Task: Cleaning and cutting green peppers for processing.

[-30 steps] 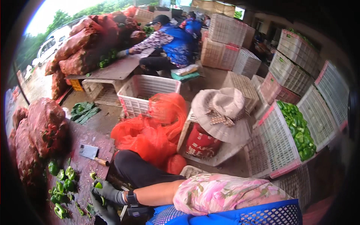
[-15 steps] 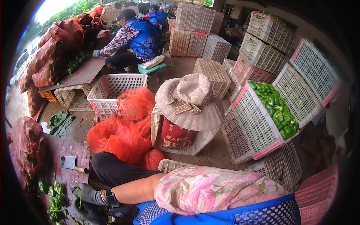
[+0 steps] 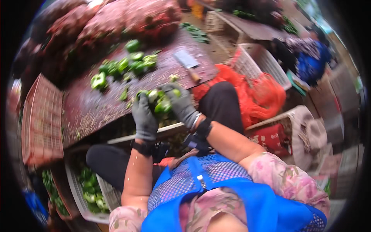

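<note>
Both my hands wear grey gloves and come together at the near edge of a worn, reddish-purple board. My left hand (image 3: pixel 145 119) closes on green bell pepper at its fingertips. Opposite it, my right hand (image 3: pixel 180 103) grips pepper too, and an opened green bell pepper (image 3: pixel 162 105) with a pale inside shows between them. Blur hides whether it is one piece or more. Just beyond lies a loose group of green bell peppers (image 3: pixel 123 66), some cut open. A cleaver (image 3: pixel 186 59) with a wooden handle rests on the board, to the right and untouched.
Full red mesh sacks (image 3: pixel 127 19) line the board's far side. A pink crate (image 3: pixel 43 121) stands at left; a white crate of peppers (image 3: pixel 79 189) sits below it. Orange-red netting (image 3: pixel 255 96) and a white crate (image 3: pixel 262 63) are at right, near another person (image 3: pixel 309 58).
The view has swung left and down onto the board. Both gloved hands now show, holding pepper between them; earlier they were partly visible at the lower left.
</note>
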